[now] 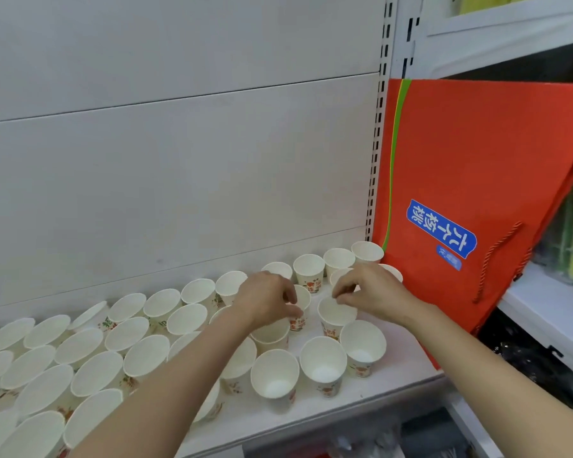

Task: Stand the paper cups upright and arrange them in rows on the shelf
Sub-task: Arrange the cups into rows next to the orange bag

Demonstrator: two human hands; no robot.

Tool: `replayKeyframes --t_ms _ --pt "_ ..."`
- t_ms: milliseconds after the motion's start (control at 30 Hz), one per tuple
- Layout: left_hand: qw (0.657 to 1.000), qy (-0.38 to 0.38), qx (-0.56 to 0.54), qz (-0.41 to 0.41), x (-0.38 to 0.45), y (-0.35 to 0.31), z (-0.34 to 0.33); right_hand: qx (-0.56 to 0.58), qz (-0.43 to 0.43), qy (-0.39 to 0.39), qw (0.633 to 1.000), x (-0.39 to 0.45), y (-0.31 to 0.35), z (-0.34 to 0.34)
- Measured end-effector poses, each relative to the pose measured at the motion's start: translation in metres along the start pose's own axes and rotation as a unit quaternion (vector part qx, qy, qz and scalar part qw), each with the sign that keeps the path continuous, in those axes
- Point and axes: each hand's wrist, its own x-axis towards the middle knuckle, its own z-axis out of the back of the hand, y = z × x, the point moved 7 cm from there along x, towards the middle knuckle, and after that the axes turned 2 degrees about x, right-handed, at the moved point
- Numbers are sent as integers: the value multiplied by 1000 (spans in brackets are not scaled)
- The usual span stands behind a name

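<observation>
Nearest me, the front paper cups (323, 365) already stand upright along the shelf (361, 404) edge. I'm filling the middle row: my right hand (374, 292) pinches the rim of one cup (336, 314), my left hand (268, 297) grips another cup (300, 309). Next I judge both need nudging into line before the finished back row (308, 271).

Hands (315, 299) among upright paper cups (323, 363)

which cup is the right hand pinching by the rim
The cup just behind the two front right-end cups: the right hand pinches its far rim. The neighbouring cups stand untouched; the left hand holds a different one.
</observation>
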Motion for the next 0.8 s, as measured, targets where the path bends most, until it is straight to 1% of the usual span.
replayKeyframes --t_ms 100,167,267,367,533,633,700,800 --pt "997 -3 79 -11 0 -12 -6 -38 3 19 999 -5 17 -3" --pt "995 -13 100 -8 1 -19 -8 -73 -2 19 997 -6 25 -8" --pt "994 -34 101 -2 2 -23 -9 -134 -15 5 991 -4 32 -17" --pt "995 -53 88 -2 2 -22 -9 -168 -31 2 985 -2 37 -25" --pt "997 -44 67 1 4 -12 -16 -225 -43 6 973 -2 44 -33" --pt "996 -57 65 -3 7 -14 -15 -235 -36 -26 971 -6 47 -20" --pt "996 -64 62 -8 8 -20 -14 -217 -24 -68 973 -14 49 -3" --pt "996 -71 52 -15 13 -31 -12 -197 -32 -125 972 -31 44 29"
